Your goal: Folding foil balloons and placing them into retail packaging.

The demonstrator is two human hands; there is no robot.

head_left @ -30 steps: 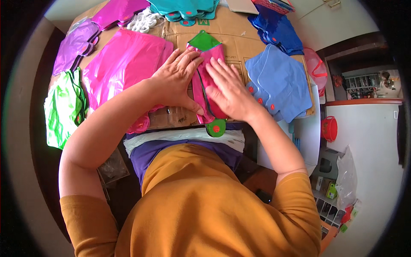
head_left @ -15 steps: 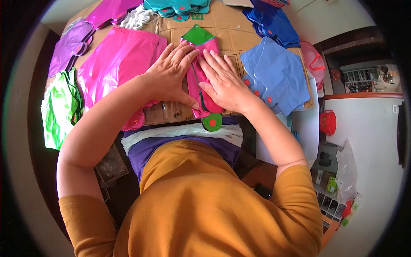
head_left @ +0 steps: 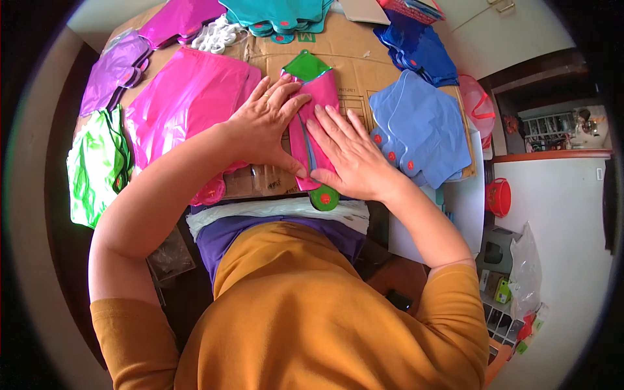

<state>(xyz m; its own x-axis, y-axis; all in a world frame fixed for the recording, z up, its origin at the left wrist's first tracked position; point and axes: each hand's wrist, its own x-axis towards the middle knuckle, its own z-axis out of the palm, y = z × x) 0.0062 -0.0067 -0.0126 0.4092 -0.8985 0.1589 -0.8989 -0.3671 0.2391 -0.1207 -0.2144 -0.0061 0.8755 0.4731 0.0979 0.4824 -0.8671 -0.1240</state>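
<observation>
A pink fabric piece [head_left: 322, 93] lies folded into a narrow strip on flattened cardboard [head_left: 357, 55]. Its far end shows a green pointed corner [head_left: 305, 65]; at the near end a rounded green tab [head_left: 324, 199] with a red round fastener hangs over the cardboard's edge. My left hand [head_left: 265, 127] is spread, its fingertips and thumb pressing the strip's left side. Flat on the right side rests my right hand [head_left: 354, 153], fingers stretched out and thumb near the tab. A dark seam runs between the hands. Neither hand grasps anything.
Left are a pink stack [head_left: 188, 97], a purple stack [head_left: 110, 68] and a bright green one [head_left: 97, 166]. Light blue pieces [head_left: 422, 123] lie right, dark blue ones [head_left: 422, 55] behind. Teal pieces [head_left: 279, 13] and white loops [head_left: 218, 34] sit at the far edge.
My right hand has slid toward me along the strip, its thumb now close to the green tab. The left hand stays on the left side. The whole view has tipped slightly.
</observation>
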